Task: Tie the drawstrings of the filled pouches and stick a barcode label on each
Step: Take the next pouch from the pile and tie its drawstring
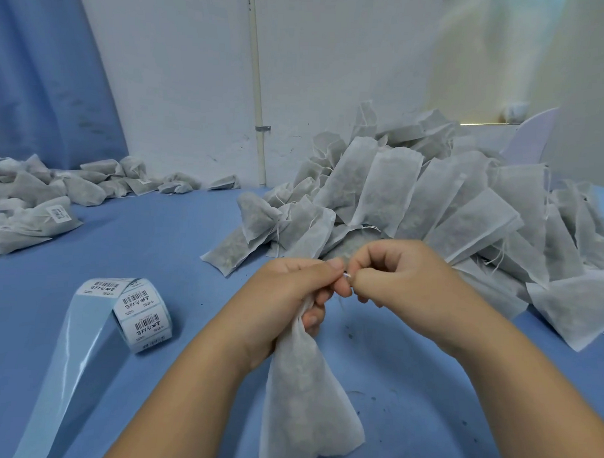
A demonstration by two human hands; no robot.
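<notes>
A filled white fabric pouch (305, 400) hangs by its gathered neck in front of me, above the blue table (190, 245). My left hand (291, 290) grips the bunched neck, its thumb and forefinger pinching the thin white drawstring (347, 274). My right hand (395, 269) pinches the same string from the right, fingertips touching the left hand's. A roll of barcode labels (143, 312) lies on the table to the left, with a strip of bare blue backing (69, 375) trailing toward me.
A big heap of filled pouches with loose strings (431, 206) covers the table's right and back. A smaller pile of pouches (38, 202), some bearing labels, lies at the far left. A white wall with a pipe (257, 90) stands behind.
</notes>
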